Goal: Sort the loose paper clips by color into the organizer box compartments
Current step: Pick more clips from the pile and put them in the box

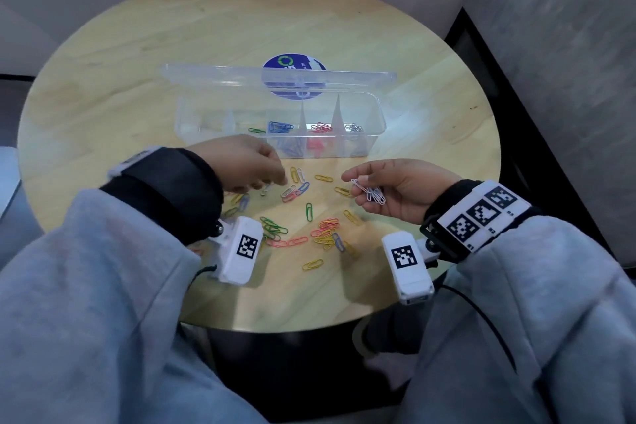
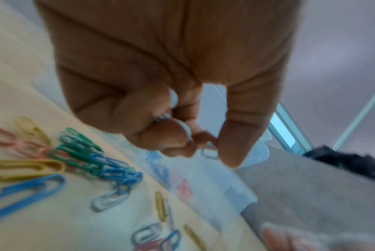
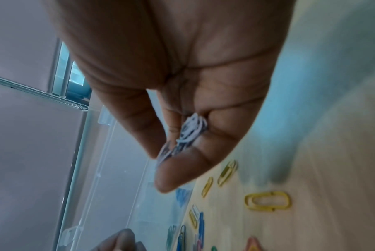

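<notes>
While my right hand (image 1: 402,188) holds a small bunch of white clips (image 1: 370,192) between thumb and fingers, palm turned inward and lifted off the surface (image 1: 113,55), my left hand (image 1: 241,163) is down among the loose clips (image 1: 323,231) with its fingers curled. From the left wrist view, the thumb and forefinger there seem to pinch one pale clip (image 2: 209,152), though that picture is blurred and I would not swear to its colour.

What matters for the next move is where the box (image 1: 192,129) lies from the two hands. It sits just beyond both of them, lid (image 1: 213,74) thrown back, its long axis running left to right across my front. Its compartments follow that line: a green clip ahead of my left hand, blue next, then red, and a few white or silver clips (image 1: 354,127) in the section toward the right end. That section lies forward of my right hand and a little toward my left one, clearly nearer the right. So I judge the right hand should carry its bunch forward over the near wall, while the left would have to cross past the blue and red sections.

Most clips are unsorted, scattered on the surface between and just nearer to me than both hands: yellow, pink, green, blue, a few pale ones.
</notes>
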